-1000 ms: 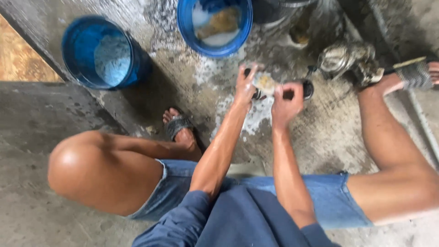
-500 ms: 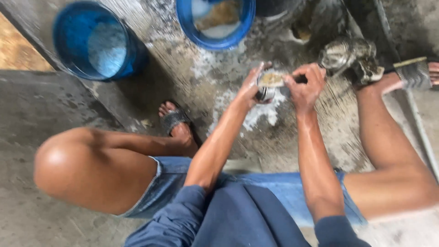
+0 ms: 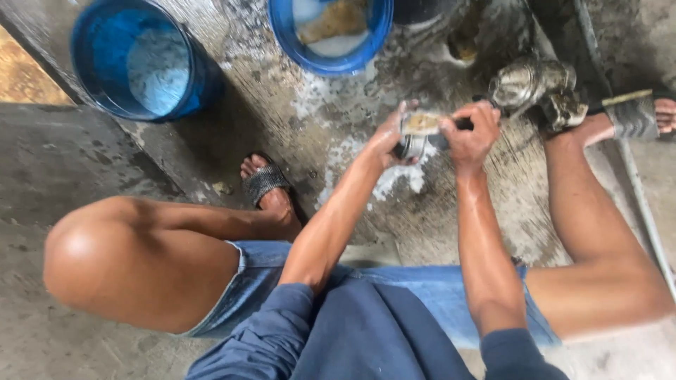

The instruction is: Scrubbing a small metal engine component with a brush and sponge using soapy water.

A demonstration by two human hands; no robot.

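- A rough, wet concrete floor (image 3: pixel 232 119) carries everything; it is grey, stained dark in places, with a raised ledge running diagonally at the left.
- White soapy foam (image 3: pixel 398 179) lies in patches on the floor near the middle.
- A blue bucket (image 3: pixel 134 60) stands at the upper left, holding pale sudsy water.
- A blue basin (image 3: pixel 331 35) stands at the top centre, with whitish water and a yellowish sponge inside.
- A grimy metal part (image 3: pixel 528 81) lies at the upper right, beside the right foot.
- Two sandalled feet rest on the floor: the left sandal (image 3: pixel 262 184) near the ledge, the right sandal (image 3: pixel 634 112) at the right edge.
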